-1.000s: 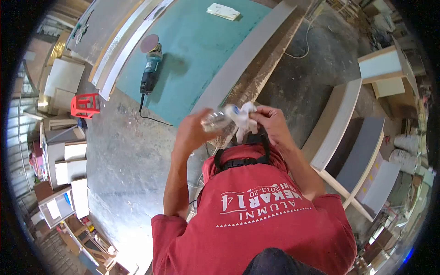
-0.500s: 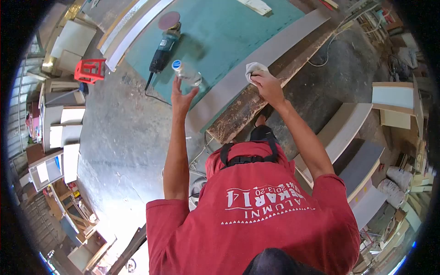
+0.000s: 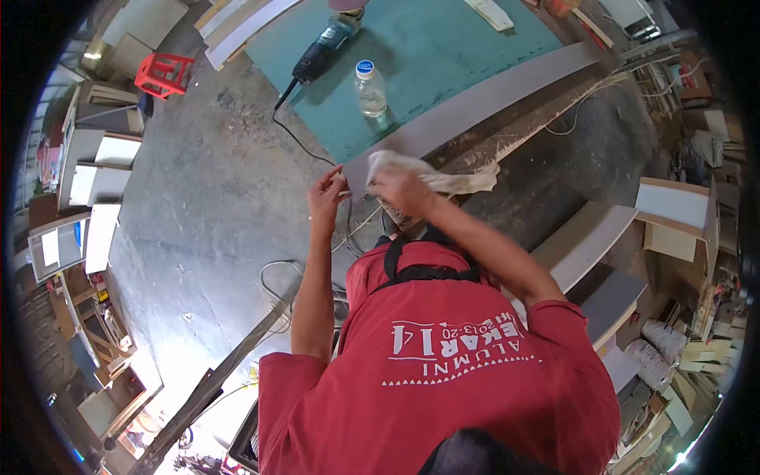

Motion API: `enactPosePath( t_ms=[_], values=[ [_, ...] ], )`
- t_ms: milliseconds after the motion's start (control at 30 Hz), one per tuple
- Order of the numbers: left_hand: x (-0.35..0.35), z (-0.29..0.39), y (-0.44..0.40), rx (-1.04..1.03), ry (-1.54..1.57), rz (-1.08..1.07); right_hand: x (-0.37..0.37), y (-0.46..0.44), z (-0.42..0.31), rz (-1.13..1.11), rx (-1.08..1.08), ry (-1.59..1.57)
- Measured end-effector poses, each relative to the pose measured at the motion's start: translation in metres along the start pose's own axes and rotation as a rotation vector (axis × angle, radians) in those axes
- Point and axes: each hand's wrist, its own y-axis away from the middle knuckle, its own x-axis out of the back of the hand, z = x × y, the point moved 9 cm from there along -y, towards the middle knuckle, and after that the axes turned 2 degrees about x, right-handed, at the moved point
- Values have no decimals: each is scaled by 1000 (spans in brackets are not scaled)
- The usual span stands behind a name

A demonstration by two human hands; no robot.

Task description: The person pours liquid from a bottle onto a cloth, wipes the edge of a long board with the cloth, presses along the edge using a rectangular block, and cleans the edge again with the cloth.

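A long grey board strip (image 3: 483, 99) lies along the near edge of the green work surface. My left hand (image 3: 326, 195) is at its near left end, fingertips closed on the edge. A white cloth (image 3: 455, 180) is bunched in my right hand (image 3: 402, 190), which presses it on the strip close to that same end; its loose tail trails to the right. Beyond the hands, a clear bottle (image 3: 370, 96) with a blue-and-white cap stands upright on the green surface, and neither hand touches it.
A corded power sander (image 3: 324, 49) lies on the green surface (image 3: 427, 55), its cable hanging over the left edge. A pale wood piece (image 3: 491, 13) lies at the back. On the floor are a red stool (image 3: 164, 75) and loose cables; panels (image 3: 586, 237) stand at right.
My left hand has moved away from the bottle, down to the strip's end. The right hand has brought the cloth leftward along the strip, and the cloth now hangs looser. The view has shifted.
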Motion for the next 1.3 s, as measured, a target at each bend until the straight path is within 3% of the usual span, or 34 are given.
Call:
enactPosePath(
  t_ms=[67, 200, 267, 333, 433, 567, 667, 767, 1000, 1067, 1167, 1300],
  values=[
    [1, -1, 0, 15, -22, 31, -21, -11, -28, -124, 108, 1],
    [-6, -12, -14, -56, -177, -21, 5, -4, -22, -68, 102, 120],
    [-10, -1, -6, -206, -478, 81, 35, 19, 15, 77, -60, 149],
    [-19, 1, -3, -247, -418, 54, 72, 37, 44, 189, -70, 248],
    [-19, -2, 3, -181, -221, 24, 87, 47, 71, -27, -208, 238],
    [-3, -21, 26, 124, -168, -28, 108, 29, 26, 135, -58, 188],
    [4, -17, 46, 179, -147, -6, 91, 13, 7, 6, -114, 76],
    [6, -10, 51, 233, -169, 78, 97, 8, 28, 11, -166, 34],
    [7, -14, 45, 171, -199, 90, 190, 59, 162, 121, -282, 274],
    [15, -21, 45, 256, -220, 181, 231, 81, 218, 221, -439, 102],
    [16, -16, 47, 280, -239, 187, 272, 103, 290, 283, -476, 6],
    [20, -14, 45, 350, -250, 172, 337, 134, 388, 327, -541, 69]
  ],
)
